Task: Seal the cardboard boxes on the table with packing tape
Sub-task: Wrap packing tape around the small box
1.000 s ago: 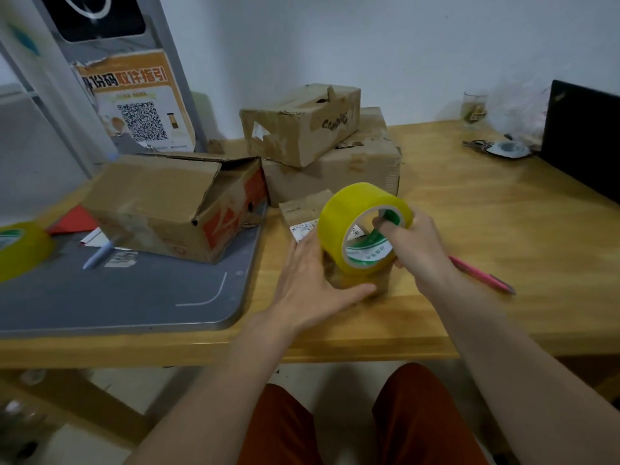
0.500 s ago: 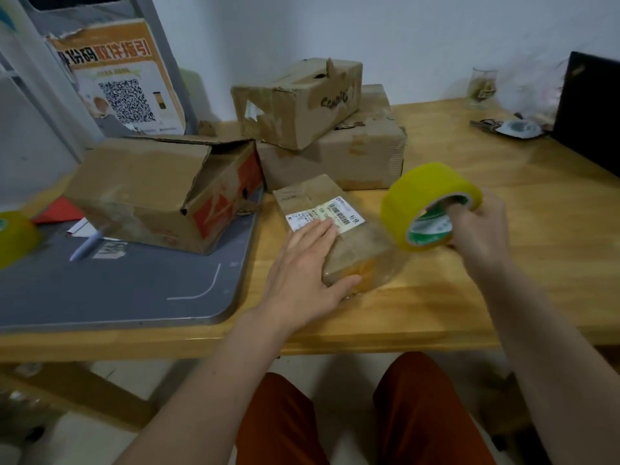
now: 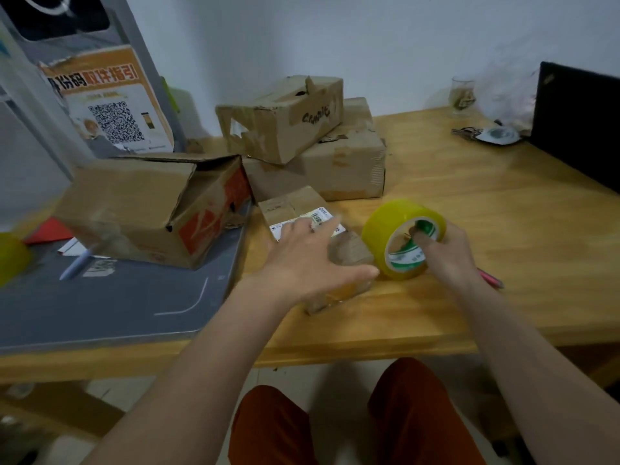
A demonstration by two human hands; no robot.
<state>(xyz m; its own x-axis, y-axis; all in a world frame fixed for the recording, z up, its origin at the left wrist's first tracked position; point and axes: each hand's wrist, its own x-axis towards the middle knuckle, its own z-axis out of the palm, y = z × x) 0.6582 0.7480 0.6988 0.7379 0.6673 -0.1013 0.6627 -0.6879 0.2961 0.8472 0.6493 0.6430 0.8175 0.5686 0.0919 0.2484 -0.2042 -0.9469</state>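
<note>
A small cardboard box (image 3: 295, 206) with a white shipping label lies on the wooden table (image 3: 469, 203); its near end is wrapped in clear tape. My left hand (image 3: 308, 260) lies flat on top of it with the fingers spread. Right beside the box, my right hand (image 3: 446, 250) grips a yellow roll of packing tape (image 3: 392, 226), fingers hooked through its core. The roll stands low at the table, next to the box's right side.
An open box (image 3: 147, 209) with orange print sits on a grey board (image 3: 110, 297) at left. Two more boxes (image 3: 322, 152) are stacked behind. A pink pen (image 3: 491, 280) lies by my right wrist. A second yellow roll (image 3: 11, 256), a glass (image 3: 463, 95), keys and a black laptop (image 3: 577, 129) stand around.
My right hand brought the tape roll out to the right of the small box, then down and back close against its right side. My left hand stayed pressing on the box.
</note>
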